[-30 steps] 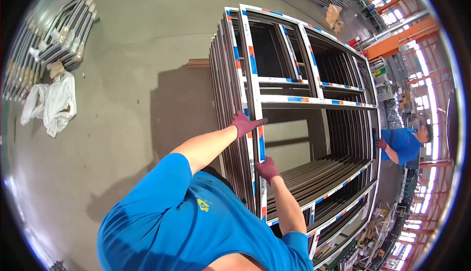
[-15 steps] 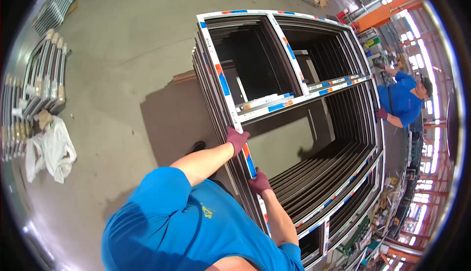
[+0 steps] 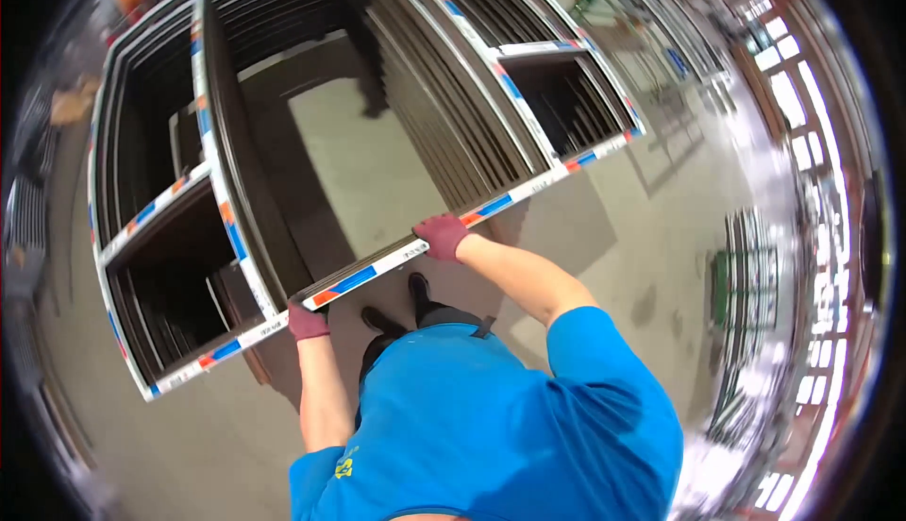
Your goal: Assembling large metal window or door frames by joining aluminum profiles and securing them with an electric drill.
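The view has swung round: the frame stack (image 3: 444, 115), which rose at the right, now fills the upper left, its near rail slanting up to the right. The left hand (image 3: 308, 322) has gone from above the right hand (image 3: 441, 237) to below and left of it. Both dark shoes (image 3: 381, 322) show — a half-second ago, just one. The co-worker and white plastic sheeting (formerly far left) have left the view.
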Demonstrator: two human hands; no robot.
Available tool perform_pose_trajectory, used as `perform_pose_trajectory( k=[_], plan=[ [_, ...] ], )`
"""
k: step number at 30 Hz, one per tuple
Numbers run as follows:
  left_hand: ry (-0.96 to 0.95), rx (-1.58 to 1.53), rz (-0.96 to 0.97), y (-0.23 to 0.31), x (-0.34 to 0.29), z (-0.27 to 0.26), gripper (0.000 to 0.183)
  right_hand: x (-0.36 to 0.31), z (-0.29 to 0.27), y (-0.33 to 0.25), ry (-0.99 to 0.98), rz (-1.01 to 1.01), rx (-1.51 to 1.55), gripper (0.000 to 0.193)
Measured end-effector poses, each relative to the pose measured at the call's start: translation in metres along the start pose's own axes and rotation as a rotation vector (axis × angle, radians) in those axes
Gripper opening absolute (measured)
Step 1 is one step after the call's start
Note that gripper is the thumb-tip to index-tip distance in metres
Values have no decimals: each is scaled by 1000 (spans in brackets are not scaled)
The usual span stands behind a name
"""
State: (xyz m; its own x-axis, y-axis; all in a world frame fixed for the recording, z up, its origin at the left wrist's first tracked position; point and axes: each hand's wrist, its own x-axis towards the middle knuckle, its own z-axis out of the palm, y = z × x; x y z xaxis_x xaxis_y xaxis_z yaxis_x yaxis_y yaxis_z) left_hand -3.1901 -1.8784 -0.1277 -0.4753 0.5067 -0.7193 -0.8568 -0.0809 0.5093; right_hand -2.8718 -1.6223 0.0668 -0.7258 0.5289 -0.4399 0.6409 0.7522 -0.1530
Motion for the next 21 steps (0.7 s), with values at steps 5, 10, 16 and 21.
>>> perform_pose_trajectory(
  k=[5, 10, 16, 21],
  plan=[
    [-140, 1019, 316, 21, 9, -8, 26, 7, 35, 19, 177, -110, 106, 27],
    [107, 117, -210, 62, -39, 43, 42, 7, 35, 4, 207, -80, 95, 27],
    [153, 169, -281, 76, -24, 32, 39, 8, 27, -3, 138, -43, 119, 33],
    [-192, 784, 131, 72, -32, 9, 46, -39, 18, 7, 426, -241, 104, 64]
  ],
)
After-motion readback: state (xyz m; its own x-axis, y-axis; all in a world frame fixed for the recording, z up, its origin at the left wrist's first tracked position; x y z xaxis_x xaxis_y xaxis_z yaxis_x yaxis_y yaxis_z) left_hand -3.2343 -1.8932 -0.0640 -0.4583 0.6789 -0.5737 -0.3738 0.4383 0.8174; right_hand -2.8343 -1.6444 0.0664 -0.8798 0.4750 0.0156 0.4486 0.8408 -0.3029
